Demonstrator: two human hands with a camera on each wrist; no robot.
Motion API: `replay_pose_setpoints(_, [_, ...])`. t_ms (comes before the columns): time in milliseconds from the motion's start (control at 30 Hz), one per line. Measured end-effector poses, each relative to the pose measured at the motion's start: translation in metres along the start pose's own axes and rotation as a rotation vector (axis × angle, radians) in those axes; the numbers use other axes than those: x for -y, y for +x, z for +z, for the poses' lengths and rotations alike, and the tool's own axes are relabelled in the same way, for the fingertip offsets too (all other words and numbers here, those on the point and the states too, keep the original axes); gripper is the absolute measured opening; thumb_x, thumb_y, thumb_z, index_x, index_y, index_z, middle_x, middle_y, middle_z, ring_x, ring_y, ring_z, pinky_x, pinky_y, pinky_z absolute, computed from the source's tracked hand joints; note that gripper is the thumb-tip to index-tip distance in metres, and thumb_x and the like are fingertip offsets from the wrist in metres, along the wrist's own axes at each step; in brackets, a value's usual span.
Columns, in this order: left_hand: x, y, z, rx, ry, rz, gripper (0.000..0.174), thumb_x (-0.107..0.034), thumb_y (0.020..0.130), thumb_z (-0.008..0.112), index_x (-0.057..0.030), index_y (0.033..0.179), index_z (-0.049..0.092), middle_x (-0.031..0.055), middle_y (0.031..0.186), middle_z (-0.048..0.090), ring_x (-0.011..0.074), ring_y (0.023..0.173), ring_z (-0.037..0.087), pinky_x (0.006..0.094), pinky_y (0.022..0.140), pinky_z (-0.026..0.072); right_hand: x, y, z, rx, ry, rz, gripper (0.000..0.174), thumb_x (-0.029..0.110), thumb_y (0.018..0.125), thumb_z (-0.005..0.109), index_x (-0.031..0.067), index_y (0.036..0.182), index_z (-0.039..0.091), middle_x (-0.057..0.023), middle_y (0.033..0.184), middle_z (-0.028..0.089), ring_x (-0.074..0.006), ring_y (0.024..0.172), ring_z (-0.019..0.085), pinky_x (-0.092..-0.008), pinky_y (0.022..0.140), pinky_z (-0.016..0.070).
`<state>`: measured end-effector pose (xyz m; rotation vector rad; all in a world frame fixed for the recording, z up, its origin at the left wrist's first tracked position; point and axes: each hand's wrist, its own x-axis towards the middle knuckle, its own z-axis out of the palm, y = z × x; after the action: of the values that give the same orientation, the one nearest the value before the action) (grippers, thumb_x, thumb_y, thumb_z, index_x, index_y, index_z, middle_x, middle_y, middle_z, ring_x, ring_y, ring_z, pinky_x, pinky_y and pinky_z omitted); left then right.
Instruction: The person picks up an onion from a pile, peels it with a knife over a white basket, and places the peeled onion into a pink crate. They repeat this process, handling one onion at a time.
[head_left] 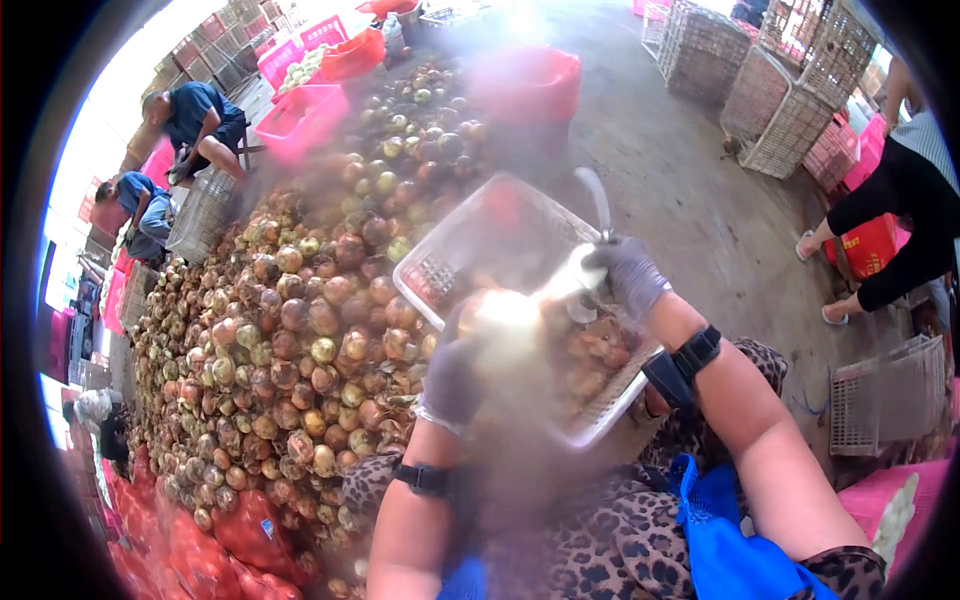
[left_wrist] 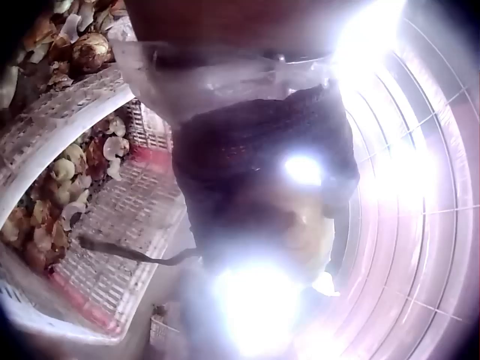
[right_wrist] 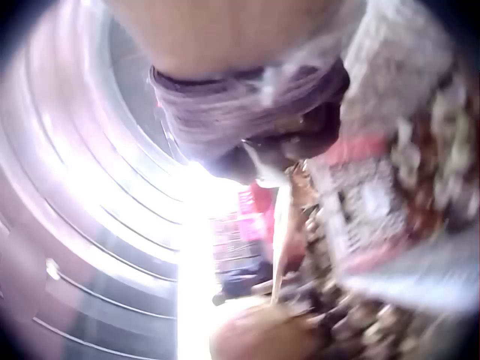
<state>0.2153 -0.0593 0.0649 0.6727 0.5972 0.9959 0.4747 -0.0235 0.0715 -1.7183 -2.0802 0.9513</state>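
Observation:
My left hand [head_left: 452, 385], in a dark glove, grips an onion [left_wrist: 309, 229] above a white plastic crate [head_left: 500, 205]; glare hides much of the onion in the head view. My right hand [head_left: 632, 278], gloved in purple, curls around a knife. The knife's narrow, shiny blade [right_wrist: 281, 236] reaches down from the fingers toward the onion [right_wrist: 262, 334]. A thin brown stalk [left_wrist: 135, 252] sticks out beside the left hand. Loose skins and onion pieces [head_left: 600, 350] lie in the crate under my hands. A pale curved strip [head_left: 598, 198] rises beyond the right hand.
A large heap of onions [head_left: 300, 330] spreads to the left. Red mesh bags [head_left: 200, 540] lie at the lower left. A pink-red tub [head_left: 525, 90] stands ahead. Stacked crates [head_left: 785, 105] and a standing person [head_left: 900, 210] are at right; two seated people work at upper left.

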Motion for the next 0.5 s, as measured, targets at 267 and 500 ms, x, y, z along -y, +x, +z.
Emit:
replay_pose_setpoints(267, [0.003,0.009,-0.017,0.054,-0.158,0.129,0.073,-0.066,0.087,0.036,-0.0067,0.130,0.043,0.0129,0.126,0.050,0.0265,0.114,0.051,0.0391,0.094,0.0465,0.017,-0.010,0.047,-0.166,0.475,0.082,0.039,0.030,0.084,0.061,0.0091,0.117,0.058,-0.0051,0.084,0.065,-0.0176,0.075,0.061,-0.0286,0.070,0.0489])
replay_pose_setpoints(500, [0.020,0.038,-0.027,0.102,0.045,0.025,0.084,-0.071,0.081,0.042,-0.0061,0.134,0.037,0.0136,0.128,0.049,0.0275,0.112,0.053,0.0448,0.090,0.0477,0.070,-0.034,0.035,-0.174,0.797,0.106,0.035,0.026,0.082,0.064,0.0074,0.111,0.061,-0.0035,0.084,0.065,-0.0092,0.075,0.059,-0.0289,0.066,0.0485])
